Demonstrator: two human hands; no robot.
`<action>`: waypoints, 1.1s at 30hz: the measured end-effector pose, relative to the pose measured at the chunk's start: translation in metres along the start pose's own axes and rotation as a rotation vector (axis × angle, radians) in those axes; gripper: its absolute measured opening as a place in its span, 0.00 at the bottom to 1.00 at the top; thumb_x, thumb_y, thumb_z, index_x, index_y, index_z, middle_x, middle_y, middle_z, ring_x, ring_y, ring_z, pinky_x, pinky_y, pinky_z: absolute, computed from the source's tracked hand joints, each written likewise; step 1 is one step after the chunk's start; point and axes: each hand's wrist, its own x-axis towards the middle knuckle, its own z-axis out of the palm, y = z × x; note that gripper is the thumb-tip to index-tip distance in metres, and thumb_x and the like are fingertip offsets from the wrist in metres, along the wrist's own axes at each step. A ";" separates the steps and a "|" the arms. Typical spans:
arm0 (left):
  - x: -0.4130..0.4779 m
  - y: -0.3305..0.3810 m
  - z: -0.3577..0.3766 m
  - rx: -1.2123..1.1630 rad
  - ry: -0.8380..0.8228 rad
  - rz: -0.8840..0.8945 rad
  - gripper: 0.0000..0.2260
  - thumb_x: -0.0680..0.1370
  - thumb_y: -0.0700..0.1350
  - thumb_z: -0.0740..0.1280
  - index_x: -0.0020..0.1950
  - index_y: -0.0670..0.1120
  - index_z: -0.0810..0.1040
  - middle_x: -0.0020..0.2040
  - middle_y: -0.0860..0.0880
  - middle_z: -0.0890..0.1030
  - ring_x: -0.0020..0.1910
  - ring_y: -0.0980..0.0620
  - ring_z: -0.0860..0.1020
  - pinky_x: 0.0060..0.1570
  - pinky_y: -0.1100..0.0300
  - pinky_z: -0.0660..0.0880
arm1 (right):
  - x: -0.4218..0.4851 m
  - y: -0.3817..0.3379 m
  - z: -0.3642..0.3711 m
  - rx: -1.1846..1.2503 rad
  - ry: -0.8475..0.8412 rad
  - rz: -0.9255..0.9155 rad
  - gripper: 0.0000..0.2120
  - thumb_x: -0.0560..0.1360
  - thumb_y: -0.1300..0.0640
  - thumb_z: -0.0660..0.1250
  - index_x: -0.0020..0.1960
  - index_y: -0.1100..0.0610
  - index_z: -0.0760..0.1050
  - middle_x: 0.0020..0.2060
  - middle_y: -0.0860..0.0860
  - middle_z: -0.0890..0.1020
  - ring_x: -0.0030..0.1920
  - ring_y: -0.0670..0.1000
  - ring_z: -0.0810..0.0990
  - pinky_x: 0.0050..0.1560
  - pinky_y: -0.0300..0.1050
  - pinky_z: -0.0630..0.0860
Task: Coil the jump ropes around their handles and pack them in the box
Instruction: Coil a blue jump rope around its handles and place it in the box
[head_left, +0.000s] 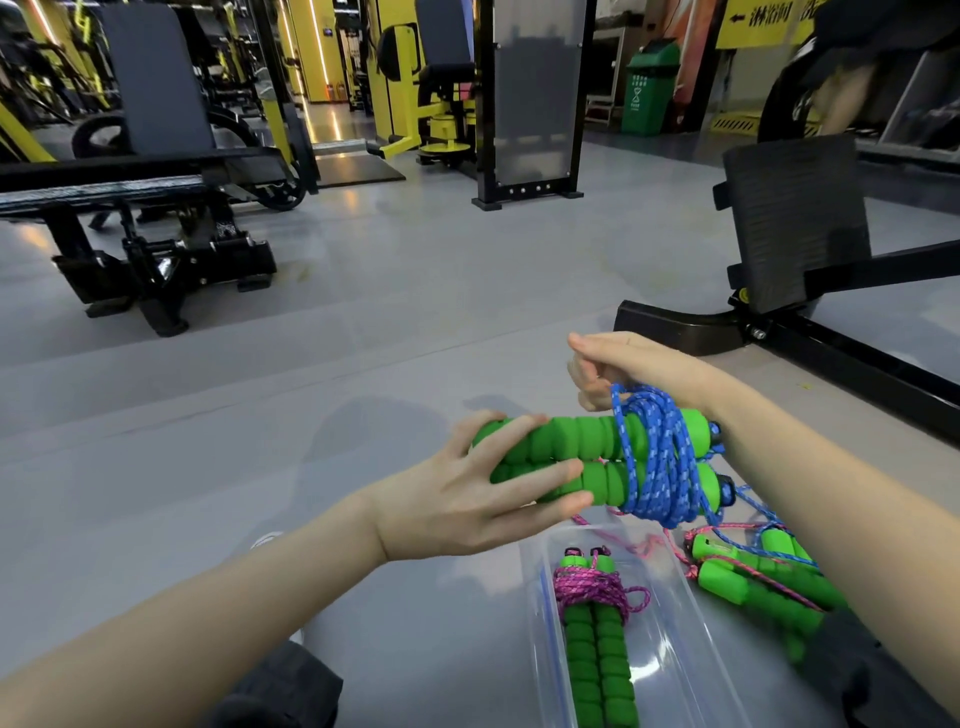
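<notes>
My left hand (483, 499) holds the pair of green foam handles (571, 462) at one end, with the fingers closed loosely around them. My right hand (618, 369) is above the other end and pinches the blue rope (660, 467), which is wound many times around both handles. Below, on the grey floor (363, 364), the clear box (685, 597) already contains one bundle with pink rope (592, 587). Just right of the box, more green handles (748, 587) lie with loose ropes.
</notes>
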 end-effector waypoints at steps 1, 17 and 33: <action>0.000 0.001 0.000 -0.008 0.002 0.003 0.15 0.81 0.42 0.62 0.68 0.48 0.70 0.65 0.47 0.71 0.60 0.34 0.73 0.54 0.44 0.73 | 0.000 -0.002 0.001 0.008 -0.016 -0.017 0.22 0.75 0.48 0.63 0.25 0.53 0.69 0.21 0.49 0.66 0.22 0.47 0.60 0.29 0.40 0.59; 0.012 -0.007 -0.012 0.013 0.008 -0.004 0.14 0.82 0.43 0.60 0.67 0.47 0.71 0.64 0.47 0.72 0.60 0.34 0.73 0.56 0.45 0.71 | -0.005 -0.007 -0.011 0.083 0.014 0.039 0.18 0.72 0.48 0.60 0.28 0.57 0.67 0.19 0.48 0.64 0.20 0.46 0.62 0.31 0.40 0.64; -0.026 -0.048 0.005 0.268 -0.254 -0.358 0.23 0.78 0.33 0.45 0.69 0.41 0.67 0.64 0.41 0.68 0.56 0.29 0.74 0.49 0.43 0.70 | 0.007 0.023 0.025 0.279 0.183 0.205 0.13 0.82 0.55 0.52 0.50 0.59 0.74 0.21 0.46 0.59 0.17 0.42 0.53 0.27 0.36 0.63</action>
